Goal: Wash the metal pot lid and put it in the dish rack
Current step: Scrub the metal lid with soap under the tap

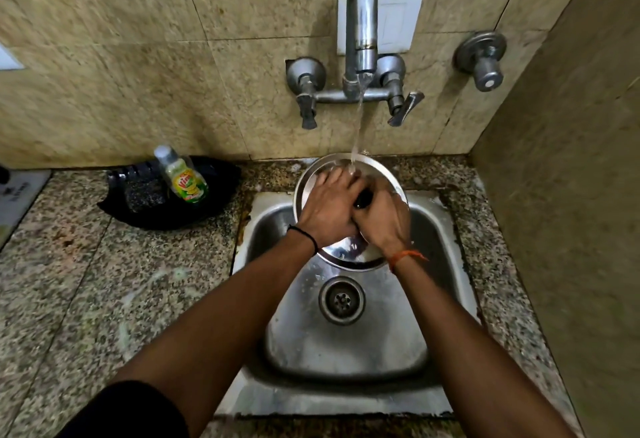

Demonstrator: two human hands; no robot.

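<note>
Over the back half of the sink [446, 226], under the running tap [360, 22], the metal pot lid [313, 174] is tilted up with its far rim against the back worktop edge. Both hands sit right on it: the right hand [382, 221] is wrapped round the black knob [363, 199], gripping the lid, and the left hand [329, 210] lies flat, fingers spread, on the wet face, touching the right. The lid is round, so no long axis. It's shiny steel, water striking its far edge. No dish rack in sight; that's the next hunt, I'd say.
</note>
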